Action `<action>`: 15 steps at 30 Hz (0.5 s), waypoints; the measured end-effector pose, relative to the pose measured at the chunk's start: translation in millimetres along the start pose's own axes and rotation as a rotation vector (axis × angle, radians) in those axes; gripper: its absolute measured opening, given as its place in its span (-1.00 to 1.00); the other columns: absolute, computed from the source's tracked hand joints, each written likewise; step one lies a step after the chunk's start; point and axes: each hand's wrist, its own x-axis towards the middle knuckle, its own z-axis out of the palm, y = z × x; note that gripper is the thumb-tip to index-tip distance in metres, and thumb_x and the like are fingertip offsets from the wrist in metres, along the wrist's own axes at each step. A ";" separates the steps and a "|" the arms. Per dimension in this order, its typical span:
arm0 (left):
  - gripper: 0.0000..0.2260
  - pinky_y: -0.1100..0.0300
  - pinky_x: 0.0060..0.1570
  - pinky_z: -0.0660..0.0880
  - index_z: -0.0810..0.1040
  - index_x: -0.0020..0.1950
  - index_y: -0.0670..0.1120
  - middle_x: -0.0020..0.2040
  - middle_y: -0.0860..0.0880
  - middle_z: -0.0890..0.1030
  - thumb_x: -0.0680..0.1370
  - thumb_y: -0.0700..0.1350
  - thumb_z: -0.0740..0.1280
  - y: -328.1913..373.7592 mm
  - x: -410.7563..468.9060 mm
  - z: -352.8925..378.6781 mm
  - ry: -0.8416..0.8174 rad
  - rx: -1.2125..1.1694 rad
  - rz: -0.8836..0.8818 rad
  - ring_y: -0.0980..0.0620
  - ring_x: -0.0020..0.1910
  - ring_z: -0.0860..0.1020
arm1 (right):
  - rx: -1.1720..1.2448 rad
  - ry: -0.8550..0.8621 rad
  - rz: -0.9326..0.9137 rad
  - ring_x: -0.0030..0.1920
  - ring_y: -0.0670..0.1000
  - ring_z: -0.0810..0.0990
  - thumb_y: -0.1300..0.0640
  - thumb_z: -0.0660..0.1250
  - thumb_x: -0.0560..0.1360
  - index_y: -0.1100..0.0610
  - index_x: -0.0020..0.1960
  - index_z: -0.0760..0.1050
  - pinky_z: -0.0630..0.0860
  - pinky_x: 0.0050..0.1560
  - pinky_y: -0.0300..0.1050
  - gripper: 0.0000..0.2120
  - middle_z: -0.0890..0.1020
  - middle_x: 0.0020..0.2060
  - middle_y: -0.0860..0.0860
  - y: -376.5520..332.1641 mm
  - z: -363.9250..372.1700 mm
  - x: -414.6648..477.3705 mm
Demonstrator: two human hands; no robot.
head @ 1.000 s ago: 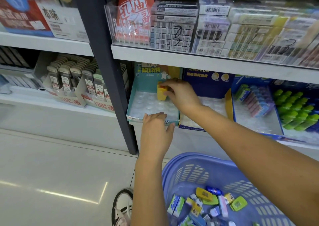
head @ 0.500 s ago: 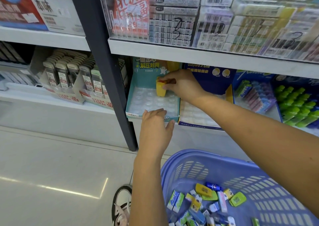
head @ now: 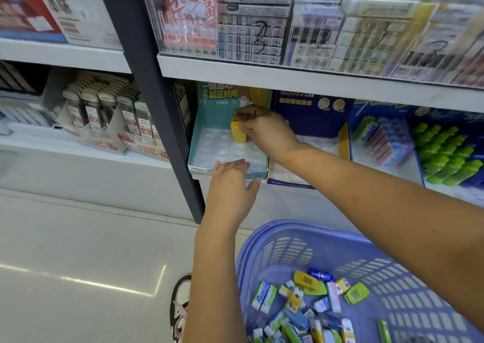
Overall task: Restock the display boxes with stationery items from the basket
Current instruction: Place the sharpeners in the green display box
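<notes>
Change: right hand [head: 267, 130] has crept its fingertips higher over the yellow item [head: 238, 133] than half a second back; left hand [head: 230, 185] stays at the box front.
Yellow item: stands upright near the back of the teal display box [head: 194, 143], on the clear dimpled tray [head: 222, 146], close to the printed back panel.
Right hand: pinches the yellow item near its top, fingers curled round it; ring [head: 256, 110] on one finger.
Left hand: fingers fairly straight against the teal box's front lip, thumb spread, holding nothing.
Teal display box: on the lower shelf, just right of the dark post [head: 157, 107].
Blue display box [head: 311, 117]: right beside the teal one, partly behind the right forearm.
Basket [head: 275, 235]: violet-blue plastic, below the shelf, under the right arm; loose small packs [head: 309, 300] in yellow, green, blue and white lie inside.
Green items [head: 445, 157]: in rows, farther right on the same shelf.
Upper shelf [head: 288, 78]: carries clear bins of barcoded packs.
Floor [head: 78, 264]: pale tile; a shoe [head: 180, 306] left of the basket.
</notes>
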 end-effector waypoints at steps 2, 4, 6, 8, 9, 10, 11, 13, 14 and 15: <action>-0.65 0.24 0.44 -0.07 0.46 0.35 -0.15 0.35 -0.06 0.48 0.58 -0.08 0.27 5.9 -3.4 -4.0 0.053 -0.037 0.019 0.02 0.35 0.37 | -0.045 -0.081 0.017 0.40 0.06 0.33 0.07 0.10 0.62 -0.03 0.44 0.29 0.31 0.37 -0.08 -0.61 0.32 0.45 -0.02 -6.2 -4.7 -4.1; -0.72 0.23 0.38 0.19 0.52 0.29 -0.11 0.26 -0.02 0.55 0.58 -0.11 0.27 15.1 -13.9 -8.5 0.137 -0.120 0.044 0.05 0.27 0.44 | -0.029 -0.140 0.056 0.39 0.18 0.32 0.12 0.11 0.62 -0.08 0.50 0.15 0.32 0.35 0.01 -0.53 0.28 0.47 0.05 -15.9 -19.9 -21.9; -0.83 0.24 0.09 0.44 0.60 0.12 -0.08 0.04 0.02 0.63 0.57 -0.13 0.28 26.2 -26.8 -11.5 0.131 -0.202 0.036 0.08 0.04 0.56 | 0.086 -0.074 0.145 0.23 0.20 0.45 0.13 0.17 0.58 -0.01 0.45 0.26 0.42 0.20 -0.03 -0.56 0.45 0.32 0.15 -17.2 -38.6 -55.1; -0.89 0.22 -0.13 0.50 0.62 -0.06 -0.06 -0.20 0.06 0.64 0.56 -0.13 0.30 37.3 -36.4 -9.8 0.035 -0.243 0.005 0.11 -0.19 0.59 | 0.205 0.104 0.188 -0.06 0.06 0.58 0.13 0.26 0.54 0.11 0.16 0.56 0.48 -0.05 -0.10 -0.77 0.64 -0.03 0.09 -11.8 -55.5 -102.6; -0.89 0.24 -0.18 0.49 0.62 -0.11 -0.04 -0.24 0.07 0.63 0.55 -0.13 0.30 43.5 -39.9 -6.7 -0.038 -0.248 -0.008 0.11 -0.24 0.59 | 0.262 0.102 0.250 -0.21 -0.02 0.57 0.10 0.30 0.52 0.11 -0.02 0.61 0.48 -0.14 -0.11 -0.86 0.64 -0.19 0.03 -4.5 -60.4 -129.8; -0.88 0.25 -0.20 0.49 0.62 -0.13 -0.03 -0.25 0.05 0.65 0.54 -0.14 0.31 49.6 -42.1 -0.7 -0.129 -0.233 -0.017 0.10 -0.25 0.60 | 0.328 0.034 0.325 -0.31 -0.10 0.55 0.09 0.34 0.49 0.10 -0.13 0.60 0.48 -0.21 -0.13 -0.89 0.62 -0.30 -0.02 1.2 -63.3 -157.6; -0.88 0.25 -0.20 0.47 0.64 -0.14 -0.05 -0.24 0.01 0.66 0.53 -0.15 0.31 54.9 -43.5 8.1 -0.227 -0.195 -0.015 0.06 -0.24 0.60 | 0.388 -0.092 0.401 -0.35 -0.14 0.53 0.09 0.38 0.47 0.08 -0.19 0.60 0.47 -0.25 -0.16 -0.90 0.59 -0.35 -0.04 8.0 -59.9 -184.4; -0.85 0.18 -0.24 0.40 0.62 -0.19 -0.08 -0.27 -0.13 0.58 0.51 -0.21 0.28 61.3 -47.3 36.6 -0.444 -0.072 -0.026 -0.07 -0.28 0.50 | 0.388 -0.449 0.521 -0.24 -0.10 0.59 0.07 0.42 0.43 0.06 -0.14 0.62 0.43 -0.21 -0.22 -0.93 0.64 -0.25 -0.02 25.1 -36.0 -232.3; -0.84 0.13 -0.29 0.34 0.54 -0.25 -0.08 -0.29 -0.19 0.48 0.50 -0.23 0.25 62.5 -51.5 53.7 -0.564 -0.009 -0.048 -0.08 -0.31 0.40 | 0.338 -0.612 0.565 -0.11 -0.06 0.60 0.04 0.43 0.42 0.07 -0.04 0.62 0.42 -0.16 -0.24 -0.85 0.66 -0.12 0.00 32.0 -19.4 -253.5; -0.85 0.12 -0.31 0.27 0.46 -0.27 -0.10 -0.28 -0.21 0.41 0.49 -0.24 0.24 61.8 -56.8 72.0 -0.681 0.055 -0.072 -0.06 -0.30 0.32 | 0.292 -0.728 0.604 0.02 -0.03 0.59 0.02 0.44 0.42 0.09 0.08 0.60 0.42 -0.08 -0.22 -0.73 0.65 0.02 0.02 37.6 -0.4 -272.7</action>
